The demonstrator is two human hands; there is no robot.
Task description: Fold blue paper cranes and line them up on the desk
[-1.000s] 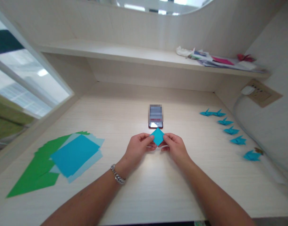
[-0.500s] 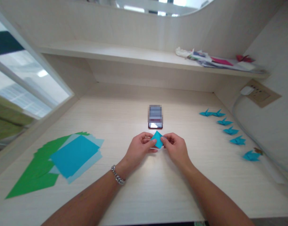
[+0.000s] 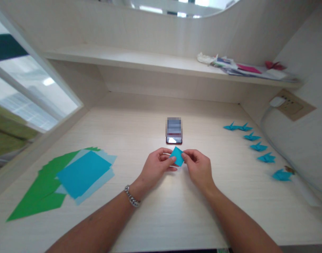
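A small blue square of folded origami paper [image 3: 178, 156] is held between my hands, turned like a diamond. My left hand [image 3: 159, 162] pinches its left side, thumb on top and fingers beneath. At its right corner, my right hand [image 3: 198, 165] grips the paper between thumb and index finger. Just beyond the paper lies a phone [image 3: 174, 140], its screen partly blurred out. To the left, loose blue paper sheets [image 3: 84, 174] overlap a fan of green paper sheets [image 3: 42, 186]. Several folded blue paper cranes [image 3: 266, 157] stand in a line on the right.
A shelf [image 3: 140, 63] runs across the back, with papers [image 3: 242, 68] piled at its right end. On the right wall, a white charger [image 3: 277, 102] sits in a socket panel, its cable [image 3: 271, 140] trailing down past the cranes. The desk [image 3: 161, 225] extends beneath everything.
My right thumb has shifted slightly right, toward the paper's right corner, uncovering more of its face. My left hand keeps its pinch.
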